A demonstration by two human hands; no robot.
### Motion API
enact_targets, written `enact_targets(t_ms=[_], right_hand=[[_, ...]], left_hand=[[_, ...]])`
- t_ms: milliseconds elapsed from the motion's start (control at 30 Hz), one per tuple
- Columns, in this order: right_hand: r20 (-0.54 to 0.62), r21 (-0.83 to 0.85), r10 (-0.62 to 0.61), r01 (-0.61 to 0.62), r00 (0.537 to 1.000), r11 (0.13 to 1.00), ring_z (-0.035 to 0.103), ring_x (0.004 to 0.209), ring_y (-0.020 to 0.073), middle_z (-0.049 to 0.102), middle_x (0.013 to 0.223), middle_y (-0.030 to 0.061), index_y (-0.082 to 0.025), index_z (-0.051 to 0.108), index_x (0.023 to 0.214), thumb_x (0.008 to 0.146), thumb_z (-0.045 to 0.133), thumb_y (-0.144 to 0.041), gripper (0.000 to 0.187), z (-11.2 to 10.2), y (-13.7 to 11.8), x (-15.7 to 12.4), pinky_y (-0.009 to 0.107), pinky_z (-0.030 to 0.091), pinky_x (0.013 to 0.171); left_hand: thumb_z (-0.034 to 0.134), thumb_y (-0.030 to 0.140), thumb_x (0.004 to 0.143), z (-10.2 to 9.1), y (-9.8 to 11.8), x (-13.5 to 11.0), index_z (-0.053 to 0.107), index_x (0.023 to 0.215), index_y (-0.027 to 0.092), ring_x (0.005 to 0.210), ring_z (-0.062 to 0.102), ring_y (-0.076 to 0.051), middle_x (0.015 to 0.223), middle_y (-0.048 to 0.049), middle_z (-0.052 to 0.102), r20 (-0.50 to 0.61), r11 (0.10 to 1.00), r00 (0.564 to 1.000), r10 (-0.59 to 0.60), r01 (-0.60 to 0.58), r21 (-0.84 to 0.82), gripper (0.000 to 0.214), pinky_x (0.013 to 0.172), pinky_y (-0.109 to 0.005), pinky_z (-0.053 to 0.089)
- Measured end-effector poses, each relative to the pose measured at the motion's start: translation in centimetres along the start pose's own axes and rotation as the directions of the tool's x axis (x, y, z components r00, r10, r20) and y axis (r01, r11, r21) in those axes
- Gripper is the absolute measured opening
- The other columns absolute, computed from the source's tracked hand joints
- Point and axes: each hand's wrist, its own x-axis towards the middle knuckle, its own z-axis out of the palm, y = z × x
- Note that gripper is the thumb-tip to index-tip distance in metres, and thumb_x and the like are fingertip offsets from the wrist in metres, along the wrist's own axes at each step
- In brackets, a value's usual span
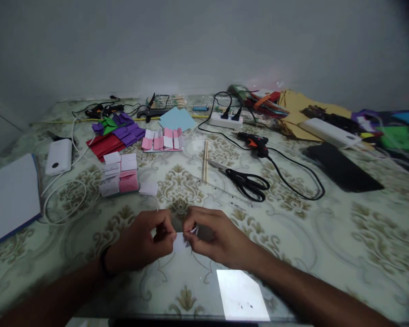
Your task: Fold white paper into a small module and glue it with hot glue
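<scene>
Head view: white paper slip (180, 241) sits in the gap between the two hands, about equally near both. Left hand (150, 234): thumb and index pinch its left edge. Right hand (218, 234): fingers pinch the right end, where the paper looks folded and tilts up. Long axis: can't call it, fingers cover the ends. Scissors (247, 182) on the surface (293, 236) beyond the right fingers, well apart.
</scene>
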Motion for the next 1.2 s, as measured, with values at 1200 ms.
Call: enact_targets(t_ms=[1200], right_hand=[[-0.035,-0.035,-0.036,0.035,0.999,0.999,0.061,0.072,0.0123,0.064,0.078,-0.0004,-0.019,0.066,0.082,0.087,0.067,-0.01,0.01,-0.3,0.2,0.1,0.022,0.045,0.068]], left_hand=[[0.062,0.018,0.087,-0.2,-0.2,0.3,0.061,0.087,0.019,0.067,0.054,-0.012,0.076,0.0031,0.059,0.023,0.987,0.995,0.095,-0.097,0.13,0.002,0.064,-0.025,0.042]])
